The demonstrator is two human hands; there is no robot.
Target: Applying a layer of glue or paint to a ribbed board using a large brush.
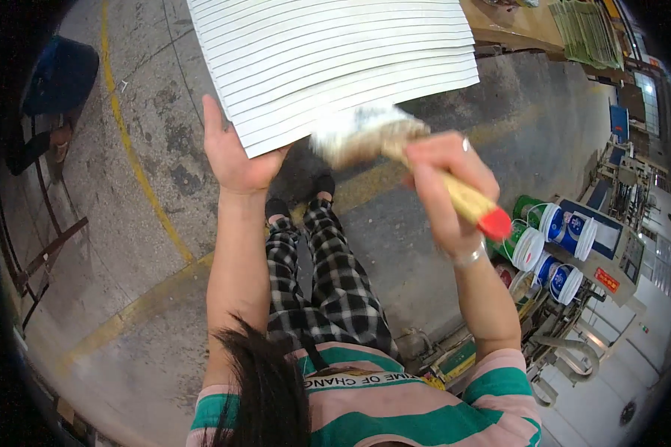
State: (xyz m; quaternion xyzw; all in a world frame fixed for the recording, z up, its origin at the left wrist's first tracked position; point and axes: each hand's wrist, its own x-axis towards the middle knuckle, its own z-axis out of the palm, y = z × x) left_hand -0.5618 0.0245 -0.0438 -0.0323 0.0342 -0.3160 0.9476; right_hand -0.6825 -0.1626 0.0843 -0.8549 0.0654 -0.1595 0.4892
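Observation:
A fanned stack of white sheets point(335, 59), overlapping in narrow strips, fills the top centre. At its near left corner my left hand point(238, 153) cups the sheets, thumb stretched along the side edge and the other fingers mostly hidden underneath. My right hand point(451, 182) is closed around the handle of a wide paintbrush point(462, 195), yellow with a red end. Its pale bristles, blurred by motion, are at the near edge of the stack; whether they touch it I cannot tell.
Several buckets point(528, 249) with white lids or bases stand at the right, beside machinery point(608, 246). A brown tabletop point(518, 26) carries a greenish stack point(585, 33) at the upper right. A person's hand point(61, 136) and a metal frame point(52, 249) are at the left.

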